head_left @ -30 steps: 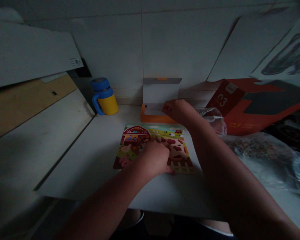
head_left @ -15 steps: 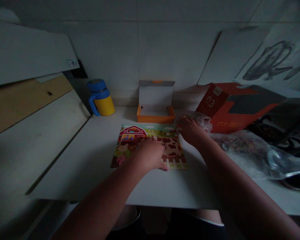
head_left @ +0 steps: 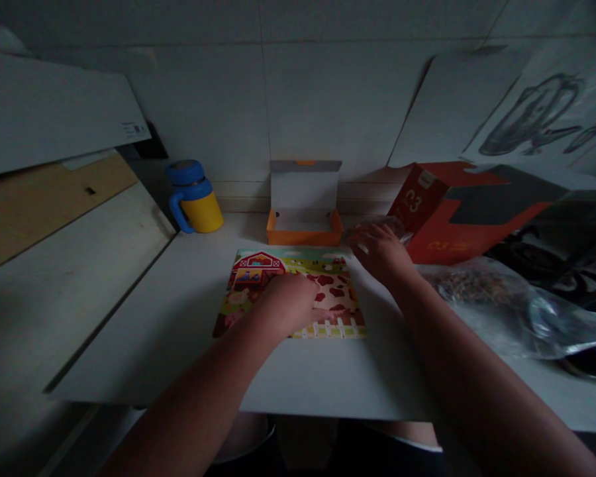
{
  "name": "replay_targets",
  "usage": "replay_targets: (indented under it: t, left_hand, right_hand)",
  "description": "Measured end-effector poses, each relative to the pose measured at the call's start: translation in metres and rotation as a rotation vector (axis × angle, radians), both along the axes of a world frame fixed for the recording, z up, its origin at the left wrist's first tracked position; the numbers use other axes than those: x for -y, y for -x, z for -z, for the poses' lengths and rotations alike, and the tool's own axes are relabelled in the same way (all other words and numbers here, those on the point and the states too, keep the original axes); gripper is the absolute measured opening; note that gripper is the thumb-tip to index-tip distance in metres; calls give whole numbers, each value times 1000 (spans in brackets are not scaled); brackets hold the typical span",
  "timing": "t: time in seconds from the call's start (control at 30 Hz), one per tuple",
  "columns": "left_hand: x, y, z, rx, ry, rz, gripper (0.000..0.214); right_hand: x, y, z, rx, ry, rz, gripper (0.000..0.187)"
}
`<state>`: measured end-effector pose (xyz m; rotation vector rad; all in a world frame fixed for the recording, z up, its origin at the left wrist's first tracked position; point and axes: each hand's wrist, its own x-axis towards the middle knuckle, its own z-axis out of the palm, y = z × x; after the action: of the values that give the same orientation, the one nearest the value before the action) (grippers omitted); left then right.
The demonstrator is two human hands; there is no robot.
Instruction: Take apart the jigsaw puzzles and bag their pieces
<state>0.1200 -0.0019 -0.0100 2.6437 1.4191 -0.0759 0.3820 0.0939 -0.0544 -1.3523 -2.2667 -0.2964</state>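
Note:
A farm-scene picture board with a red barn, a spotted cow and a white fence lies flat on the white table. My left hand is over its middle, fingers curled under and thumb pointing right; whatever they may hold is hidden. Beyond the board's upper right corner, my right hand rests against a small clear plastic bag. Its fingers reach leftward, slightly bent and a little apart, and nothing shows gripped in them. The bag's contents are hard to make out.
Behind the board stands an orange box with its lid raised. A blue and yellow mug is at back left. On the right are a large red box and a bigger clear bag. Boards lean at left.
The view has shifted slightly. My left fingers, more spread before, are now curled in over the board. My right hand has moved a little across the small bag, its fingers showing more plainly.

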Motion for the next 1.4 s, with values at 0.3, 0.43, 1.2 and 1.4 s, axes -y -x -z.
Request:
replay_targets:
  t: [0.3, 0.43, 1.2, 1.4]
  left_hand:
    - [-25, 30, -10, 233, -46, -162, 45]
    - [-46, 79, -21, 309, -113, -296, 46]
    - [-95, 173, 48, 271, -57, -330, 41]
    - [-89, 169, 47, 274, -15, -271, 72]
  right_hand:
    - [36, 6, -37, -114, -179, 116, 29]
    - [43, 19, -38, -76, -155, 31, 33]
    - [18, 0, -2, 129, 492, -72, 20]
    - [15, -12, -4, 119, 555, -31, 15]
